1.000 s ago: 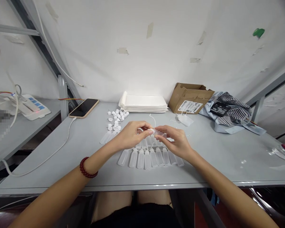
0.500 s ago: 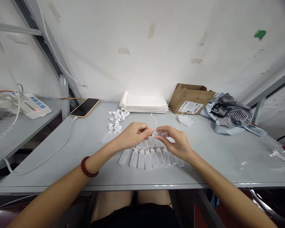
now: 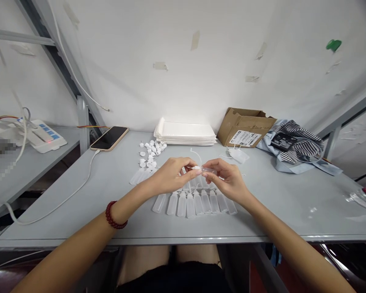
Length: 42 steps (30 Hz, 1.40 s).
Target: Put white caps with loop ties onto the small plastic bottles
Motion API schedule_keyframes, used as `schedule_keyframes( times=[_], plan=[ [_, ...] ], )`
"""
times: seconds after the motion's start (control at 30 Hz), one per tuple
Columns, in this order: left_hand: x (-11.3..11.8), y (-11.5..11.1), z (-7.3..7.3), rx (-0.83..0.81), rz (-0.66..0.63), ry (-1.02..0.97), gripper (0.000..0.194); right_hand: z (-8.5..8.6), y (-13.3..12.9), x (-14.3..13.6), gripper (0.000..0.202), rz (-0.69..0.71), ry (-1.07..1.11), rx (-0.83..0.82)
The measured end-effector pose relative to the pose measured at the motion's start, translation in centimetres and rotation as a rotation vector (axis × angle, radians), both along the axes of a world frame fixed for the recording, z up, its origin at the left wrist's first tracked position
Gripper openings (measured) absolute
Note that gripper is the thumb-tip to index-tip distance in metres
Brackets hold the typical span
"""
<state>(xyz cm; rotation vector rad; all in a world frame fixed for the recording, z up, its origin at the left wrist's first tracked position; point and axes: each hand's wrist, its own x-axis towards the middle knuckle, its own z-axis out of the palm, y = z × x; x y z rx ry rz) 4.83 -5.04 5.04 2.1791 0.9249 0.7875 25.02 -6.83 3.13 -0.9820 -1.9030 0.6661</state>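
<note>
Between my hands, above the grey table, is a small translucent bottle (image 3: 208,170), its body pinched by my right hand (image 3: 228,179). At its neck my left hand (image 3: 178,175) grips a small white cap (image 3: 196,167); the fingertips of both hands nearly touch. A thin white tube (image 3: 197,152) curves up behind them. Below my hands, translucent bottles (image 3: 181,204) lie side by side in a row, with more partly hidden behind. To the left lie several white caps (image 3: 152,148) in a loose pile and a few more bottles (image 3: 136,176).
A stack of white envelopes (image 3: 186,132) and an open cardboard box (image 3: 244,128) stand against the wall. A phone (image 3: 110,138) on a cable lies at the left. Striped cloth (image 3: 293,140) is at the right, near a clear bag (image 3: 239,154). The table's front edge (image 3: 183,241) is close.
My left hand has closed in on the bottle's neck, and the white cap now shows in its fingers. My right hand has tightened slightly around the bottle. The tube's tip has shifted left.
</note>
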Motion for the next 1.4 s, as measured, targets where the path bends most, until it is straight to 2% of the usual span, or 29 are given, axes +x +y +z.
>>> schedule_keyframes(
  times=[0.13,0.27,0.37,0.5,0.57,0.63,0.7,0.8,0.93,1.1,1.4],
  plan=[
    [-0.1,-0.1,0.3,-0.112,-0.022,0.041,0.032,-0.2,0.0,0.0,0.011,-0.019,-0.096,0.129],
    [-0.1,-0.1,0.2,-0.06,-0.023,0.052,0.029,-0.2,0.0,0.0,0.008,0.008,-0.105,0.086],
    [0.0,-0.1,-0.4,0.082,-0.034,0.055,0.022,0.1,0.0,0.0,0.009,0.004,-0.063,-0.005],
    [0.4,0.0,-1.5,0.435,-0.023,0.104,0.018,0.3,0.2,0.1,0.016,0.037,0.051,-0.17],
    [0.5,0.0,-1.6,0.523,-0.022,0.104,0.019,0.3,0.3,0.2,0.017,0.073,0.112,-0.238],
    [0.5,-0.1,-1.3,0.453,-0.015,0.075,0.016,0.4,0.3,0.2,0.018,0.099,0.156,-0.272],
    [0.3,-0.2,-0.7,0.269,-0.011,0.043,0.016,0.4,0.3,0.3,0.018,0.109,0.176,-0.279],
    [0.1,-0.4,0.1,0.006,-0.03,0.031,0.029,0.5,0.1,0.2,0.019,0.084,0.163,-0.25],
    [0.1,-0.6,0.4,-0.138,-0.011,0.01,0.039,0.5,0.0,0.1,0.019,0.056,0.104,-0.17],
    [0.3,-0.7,0.4,-0.118,-0.018,0.004,0.038,0.6,-0.1,0.2,0.017,0.045,0.007,-0.123],
    [0.4,-0.5,-0.2,0.121,-0.066,0.037,0.033,0.9,0.1,0.5,0.02,0.088,-0.028,-0.165]
  ],
)
